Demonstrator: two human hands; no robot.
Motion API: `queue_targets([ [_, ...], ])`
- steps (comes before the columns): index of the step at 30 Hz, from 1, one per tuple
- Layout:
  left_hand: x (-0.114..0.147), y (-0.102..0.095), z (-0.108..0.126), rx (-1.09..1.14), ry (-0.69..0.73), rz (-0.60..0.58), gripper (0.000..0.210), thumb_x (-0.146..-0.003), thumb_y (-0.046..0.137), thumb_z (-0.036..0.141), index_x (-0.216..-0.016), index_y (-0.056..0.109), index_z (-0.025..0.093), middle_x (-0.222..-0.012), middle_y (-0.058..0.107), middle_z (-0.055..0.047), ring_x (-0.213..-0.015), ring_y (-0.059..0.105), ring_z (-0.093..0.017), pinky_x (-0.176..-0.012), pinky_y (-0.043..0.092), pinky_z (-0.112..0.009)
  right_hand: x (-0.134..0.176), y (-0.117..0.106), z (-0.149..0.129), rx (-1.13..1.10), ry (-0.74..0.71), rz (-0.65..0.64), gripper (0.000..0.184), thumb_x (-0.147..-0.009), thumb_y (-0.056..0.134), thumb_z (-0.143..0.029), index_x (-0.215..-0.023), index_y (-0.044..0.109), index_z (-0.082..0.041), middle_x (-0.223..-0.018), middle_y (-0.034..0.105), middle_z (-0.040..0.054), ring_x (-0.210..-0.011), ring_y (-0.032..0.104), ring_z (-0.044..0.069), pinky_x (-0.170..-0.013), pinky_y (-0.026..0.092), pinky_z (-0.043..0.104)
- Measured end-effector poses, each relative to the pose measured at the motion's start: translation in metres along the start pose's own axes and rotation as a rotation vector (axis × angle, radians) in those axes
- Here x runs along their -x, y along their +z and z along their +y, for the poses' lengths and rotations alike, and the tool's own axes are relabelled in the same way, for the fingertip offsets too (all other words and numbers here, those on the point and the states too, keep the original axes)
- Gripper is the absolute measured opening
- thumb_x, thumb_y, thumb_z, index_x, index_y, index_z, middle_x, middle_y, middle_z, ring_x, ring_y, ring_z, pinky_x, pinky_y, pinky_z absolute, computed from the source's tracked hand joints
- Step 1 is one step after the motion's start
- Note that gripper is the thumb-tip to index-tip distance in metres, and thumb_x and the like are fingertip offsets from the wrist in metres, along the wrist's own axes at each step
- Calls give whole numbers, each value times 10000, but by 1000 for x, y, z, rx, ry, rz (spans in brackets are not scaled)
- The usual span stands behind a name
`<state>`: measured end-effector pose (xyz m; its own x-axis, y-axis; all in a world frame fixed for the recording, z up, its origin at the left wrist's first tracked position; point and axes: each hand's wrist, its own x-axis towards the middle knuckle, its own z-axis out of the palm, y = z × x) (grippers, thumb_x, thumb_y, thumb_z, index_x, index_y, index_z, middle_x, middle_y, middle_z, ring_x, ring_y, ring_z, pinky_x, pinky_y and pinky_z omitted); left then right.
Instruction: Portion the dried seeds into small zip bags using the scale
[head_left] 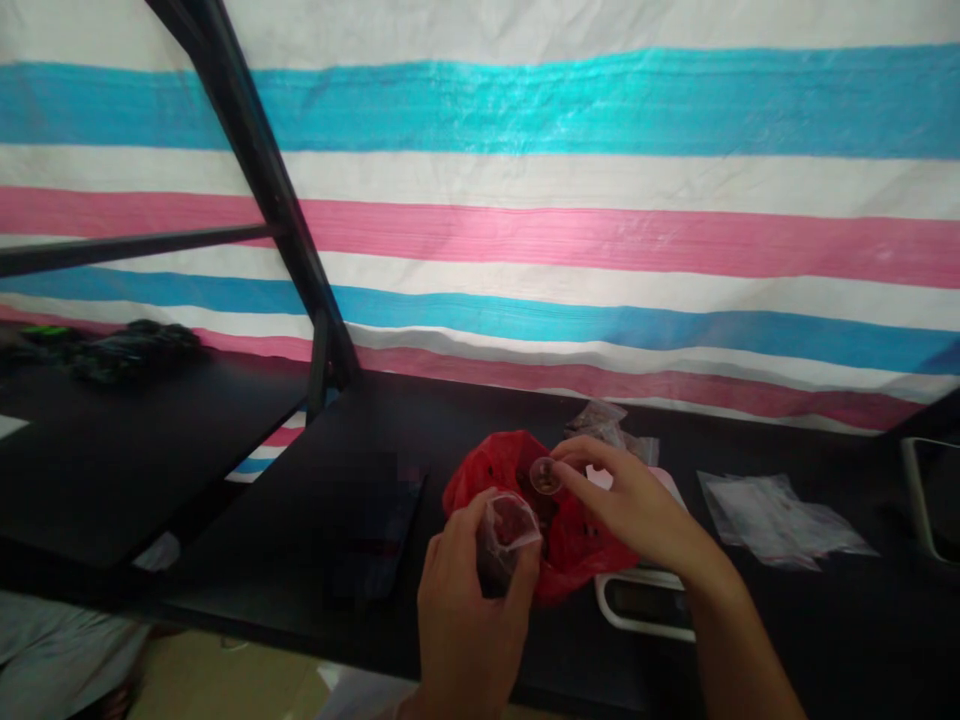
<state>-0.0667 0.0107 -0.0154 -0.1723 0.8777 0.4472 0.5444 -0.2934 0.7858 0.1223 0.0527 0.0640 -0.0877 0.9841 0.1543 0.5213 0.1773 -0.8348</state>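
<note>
My left hand (472, 600) grips a small clear plastic bag (512, 525) by its rim, fingers and thumb spreading its mouth apart. Between the fingertips of my right hand (626, 495) is a small clear round cup (546, 476) with some brownish bits in it. The cup is over the open red plastic bag (495, 460), whose dark contents are mostly hidden. A white digital scale (649, 606) sits partly beneath the red bag and my right wrist. Behind my right hand lies a filled clear bag (600, 420) of brownish pieces.
A flat stack of clear zip bags (776, 515) lies to the right on the black table (360, 430). A light-framed device (926, 500) stands at the right edge. Dark metal posts (277, 205) rise at left before a striped sheet (600, 240). Dark bundled items (135, 350) lie far left.
</note>
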Motion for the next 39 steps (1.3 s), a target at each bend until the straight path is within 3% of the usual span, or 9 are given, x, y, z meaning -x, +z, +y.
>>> queue_targets([
  [7, -12, 19, 0, -29, 87, -31, 436, -949, 723, 440, -1327, 668, 228, -1189, 805, -114, -1050, 772, -307, -938, 597, -480, 12, -1, -27, 58, -136, 70, 110, -913, 710, -249, -1010, 761, -260, -1046, 790, 13, -1006, 718, 215, -973, 540, 359],
  [14, -22, 35, 3, 3, 115, -12, 357, -984, 662, 379, -1302, 671, 218, -1243, 793, -122, -1085, 768, -308, -933, 599, -477, 14, 3, -37, 214, -228, 77, 297, -891, 689, -96, -1105, 752, -291, -1171, 786, 15, -1125, 706, 227, -1042, 522, 394],
  [18, -26, 37, 4, 16, 111, 5, 365, -986, 659, 378, -1309, 668, 209, -1231, 797, -122, -1094, 770, -303, -948, 603, -471, 14, 4, -35, 201, -177, 93, 278, -919, 690, -171, -1167, 746, -284, -1184, 783, 28, -1097, 728, 222, -1028, 550, 380],
  [23, -25, 37, 1, 3, 149, -9, 374, -982, 701, 403, -1298, 677, 204, -1214, 800, -124, -1077, 776, -296, -924, 618, -448, 11, 8, -21, 203, -66, 97, 420, -992, 629, -269, -1411, 663, -269, -1240, 774, 69, -1128, 733, 235, -1062, 542, 413],
  [26, -23, 37, -3, 5, 166, -18, 369, -985, 701, 401, -1301, 679, 211, -1231, 796, -122, -1097, 771, -296, -948, 614, -453, 9, 9, -13, 190, -75, 39, 386, -1008, 612, -290, -1387, 686, -273, -1313, 754, 80, -1194, 716, 242, -1093, 521, 420],
  [31, -25, 29, -8, 76, 113, 23, 380, -971, 709, 426, -1294, 689, 227, -1223, 790, -107, -1106, 765, -278, -989, 606, -443, 6, 3, -9, 223, -42, 124, 326, -1002, 626, -314, -1311, 711, -259, -1185, 782, 68, -1092, 737, 238, -1023, 540, 396],
  [33, -27, 23, -8, 128, 81, 55, 379, -977, 690, 436, -1289, 690, 219, -1199, 789, -102, -1078, 768, -261, -970, 615, -418, 7, 3, -6, 264, -14, 87, 287, -1003, 625, -304, -1267, 722, -246, -1173, 783, 72, -1066, 736, 241, -991, 539, 389],
  [35, -28, 17, -9, 174, 63, 80, 374, -987, 670, 440, -1278, 692, 207, -1178, 789, -102, -1043, 771, -242, -933, 627, -381, 8, 7, -1, 292, 6, -32, 258, -993, 635, -265, -1228, 735, -231, -1172, 784, 77, -1060, 730, 247, -975, 532, 387],
  [39, -27, 9, -10, 204, 70, 113, 361, -995, 649, 435, -1260, 699, 195, -1168, 794, -104, -1031, 775, -227, -904, 632, -340, 1, 29, 8, 369, -10, -205, 267, -937, 663, -133, -1176, 755, -210, -1152, 781, 80, -1067, 695, 262, -945, 513, 379],
])
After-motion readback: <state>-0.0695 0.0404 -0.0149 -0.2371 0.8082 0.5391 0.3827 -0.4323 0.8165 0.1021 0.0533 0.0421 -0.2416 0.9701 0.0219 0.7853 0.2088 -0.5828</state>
